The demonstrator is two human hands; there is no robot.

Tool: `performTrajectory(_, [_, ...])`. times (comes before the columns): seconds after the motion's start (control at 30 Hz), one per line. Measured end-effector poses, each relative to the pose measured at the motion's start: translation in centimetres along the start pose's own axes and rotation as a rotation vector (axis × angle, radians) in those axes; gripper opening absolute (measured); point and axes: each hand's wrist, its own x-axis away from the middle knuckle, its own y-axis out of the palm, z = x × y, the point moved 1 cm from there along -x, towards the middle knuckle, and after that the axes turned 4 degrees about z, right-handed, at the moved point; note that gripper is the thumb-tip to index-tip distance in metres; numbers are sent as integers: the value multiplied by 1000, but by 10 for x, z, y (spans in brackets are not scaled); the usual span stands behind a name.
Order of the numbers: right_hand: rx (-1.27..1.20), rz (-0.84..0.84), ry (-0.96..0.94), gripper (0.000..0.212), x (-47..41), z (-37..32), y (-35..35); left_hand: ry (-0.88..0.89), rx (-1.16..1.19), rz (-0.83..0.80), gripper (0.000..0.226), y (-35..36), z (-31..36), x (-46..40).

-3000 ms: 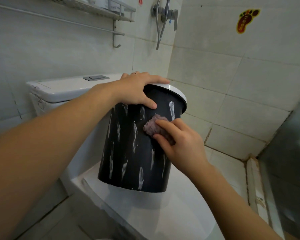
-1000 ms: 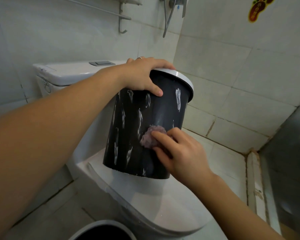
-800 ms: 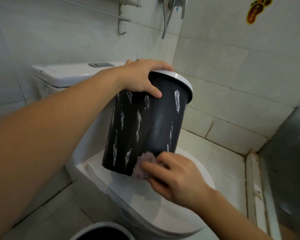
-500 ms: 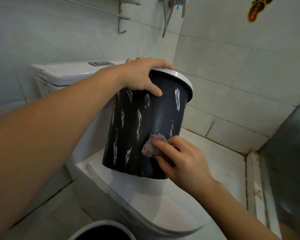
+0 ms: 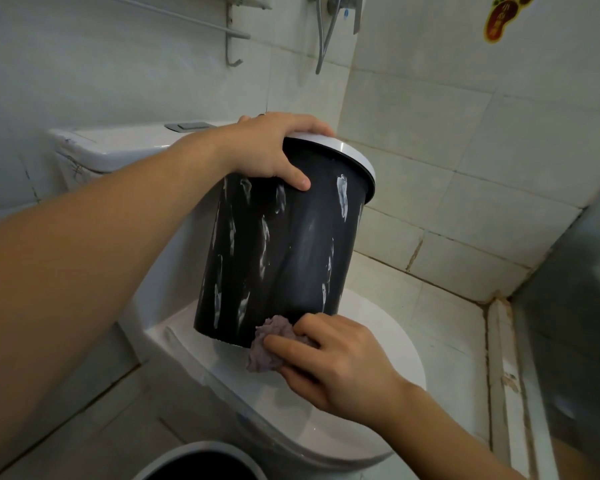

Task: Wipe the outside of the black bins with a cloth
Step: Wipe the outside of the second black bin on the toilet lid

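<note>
A round black plastic bin (image 5: 284,251) with a white rim, streaked with white smears, stands tilted on a closed white toilet lid (image 5: 378,337). The left hand (image 5: 267,150) grips its rim; the right hand (image 5: 340,362) presses a crumpled purple cloth (image 5: 267,344) against its bottom edge.

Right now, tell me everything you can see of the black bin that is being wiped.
The black bin is a round, plastic-looking tub with a white rim ring and white streaks down its side. It stands tilted on the closed toilet lid. The left hand grips its rim; the right hand presses a purple cloth against its bottom edge.
</note>
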Motion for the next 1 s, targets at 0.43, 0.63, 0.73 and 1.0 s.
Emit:
performTrajectory(0.43, [37,59,56,21,8,8,-5,-19,23,10,68,2,0,-2])
performTrajectory(0.63, [8,51,83,22,11,11,-6,-35,41,20,69,2,1,-3])
performTrajectory(0.73, [24,55,109,23,19,19,-10,-36,137,33,71,0,-4,-3])
performTrajectory(1.0, [-17,89,129,25,22,20,-7,-12,376,66,70,1,-13,2])
